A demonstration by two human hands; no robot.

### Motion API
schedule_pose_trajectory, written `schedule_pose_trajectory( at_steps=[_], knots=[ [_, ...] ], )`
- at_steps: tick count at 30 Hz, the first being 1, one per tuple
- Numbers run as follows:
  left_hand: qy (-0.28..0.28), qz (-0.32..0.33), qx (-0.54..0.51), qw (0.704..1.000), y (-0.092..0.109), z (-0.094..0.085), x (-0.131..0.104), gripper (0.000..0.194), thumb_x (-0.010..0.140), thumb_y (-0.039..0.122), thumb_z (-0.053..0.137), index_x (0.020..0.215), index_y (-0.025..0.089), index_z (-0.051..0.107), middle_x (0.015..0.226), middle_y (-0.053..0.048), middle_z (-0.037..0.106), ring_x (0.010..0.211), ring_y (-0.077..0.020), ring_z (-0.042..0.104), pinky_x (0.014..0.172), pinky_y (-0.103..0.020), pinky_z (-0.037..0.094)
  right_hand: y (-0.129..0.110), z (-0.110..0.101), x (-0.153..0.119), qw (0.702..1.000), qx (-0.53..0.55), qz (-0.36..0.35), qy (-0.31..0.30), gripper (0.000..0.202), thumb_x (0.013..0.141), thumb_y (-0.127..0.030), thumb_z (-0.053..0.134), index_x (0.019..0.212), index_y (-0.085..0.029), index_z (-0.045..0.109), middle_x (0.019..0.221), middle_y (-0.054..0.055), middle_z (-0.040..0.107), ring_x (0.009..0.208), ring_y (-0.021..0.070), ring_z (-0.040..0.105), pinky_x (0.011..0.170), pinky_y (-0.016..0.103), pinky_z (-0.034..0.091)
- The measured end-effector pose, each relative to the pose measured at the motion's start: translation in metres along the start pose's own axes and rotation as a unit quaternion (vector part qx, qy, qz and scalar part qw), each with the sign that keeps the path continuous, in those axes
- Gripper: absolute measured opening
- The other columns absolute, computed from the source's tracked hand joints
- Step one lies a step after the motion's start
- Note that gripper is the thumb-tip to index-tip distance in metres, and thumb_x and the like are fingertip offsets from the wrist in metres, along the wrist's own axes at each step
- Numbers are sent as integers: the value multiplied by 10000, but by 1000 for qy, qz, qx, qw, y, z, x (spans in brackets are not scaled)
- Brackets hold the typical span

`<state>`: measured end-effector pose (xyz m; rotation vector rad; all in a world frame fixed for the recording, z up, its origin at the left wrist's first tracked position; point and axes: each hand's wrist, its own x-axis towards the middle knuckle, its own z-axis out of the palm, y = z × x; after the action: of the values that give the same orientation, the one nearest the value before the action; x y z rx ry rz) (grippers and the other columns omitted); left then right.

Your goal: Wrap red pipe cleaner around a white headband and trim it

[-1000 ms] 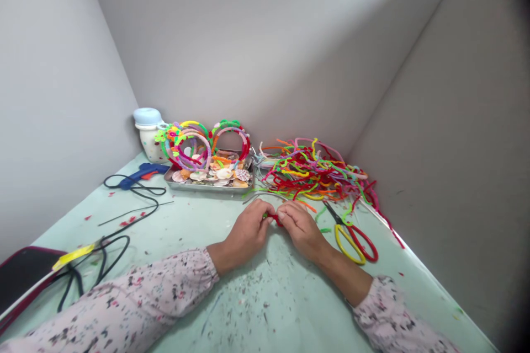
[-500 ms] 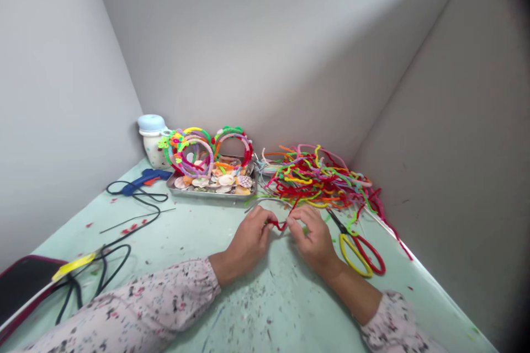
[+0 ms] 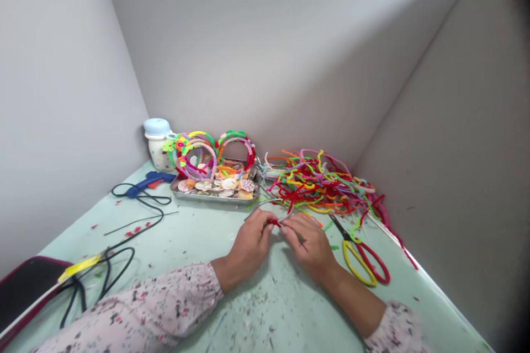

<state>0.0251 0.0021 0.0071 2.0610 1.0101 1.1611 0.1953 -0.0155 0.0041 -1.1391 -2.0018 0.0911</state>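
Between my two hands, near the middle of the table, is a thin grey headband (image 3: 259,203) with a short stretch of red pipe cleaner (image 3: 273,222) wound on it. My left hand (image 3: 252,240) is closed, thumb and fingers pinching the band beside the red winding. From the other side my right hand (image 3: 308,242) pinches at the right end of the winding, the fingers partly hiding the pipe cleaner's end. Right of that hand lie scissors (image 3: 360,256) with one yellow and one red handle.
Behind the hands, a metal tray (image 3: 215,198) holds seashells and finished colourful headbands (image 3: 199,160). A tangled heap of pipe cleaners (image 3: 318,182) lies at the back right. Left are a blue glue gun (image 3: 147,182), its black cord and a lidded white jar (image 3: 159,149). Walls enclose the table.
The red strand that stood up between the hands now lies close to the band. My right fingers have closed in toward the left hand. The whole view has shifted slightly.
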Motion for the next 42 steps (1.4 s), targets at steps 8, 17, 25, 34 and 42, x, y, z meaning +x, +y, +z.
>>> schedule_pose_trajectory(
  at_steps=[8,17,25,34,42],
  knots=[
    [-7,-9,-6,1000,0,0,0,162,868,149,410,902,167,568,877,-42,555,841,-161,510,766,-276,396,0,2,0,1000,-13,3,-24,161,887,-237,502,912,-191,654,823,42,678,764,178,580,750,326,377],
    [-12,-10,-5,1000,-1,0,1,151,859,133,416,902,172,555,874,-30,549,841,-153,505,765,-268,390,-1,3,-2,999,-23,0,-27,157,879,-249,520,903,-195,665,793,35,680,724,170,574,703,302,371],
    [-6,-3,-4,1000,-2,0,-1,166,865,157,408,919,173,564,884,-40,559,850,-163,513,775,-280,402,-2,4,-4,999,-31,-1,-28,155,876,-249,522,867,-199,668,751,21,689,666,149,578,684,291,355],
    [-5,-8,-4,1000,0,-1,0,189,861,164,403,934,180,576,886,-45,560,861,-174,517,780,-294,412,-7,1,-4,997,-48,-30,-45,201,897,-253,485,873,-190,674,780,45,715,687,151,624,694,290,353],
    [15,-18,-12,1000,-1,-2,1,196,854,160,400,944,172,575,883,-41,553,853,-173,516,782,-292,415,-15,-1,-9,991,-109,-55,-63,271,905,-279,475,734,-178,659,638,36,672,618,139,590,661,293,304]
  ],
)
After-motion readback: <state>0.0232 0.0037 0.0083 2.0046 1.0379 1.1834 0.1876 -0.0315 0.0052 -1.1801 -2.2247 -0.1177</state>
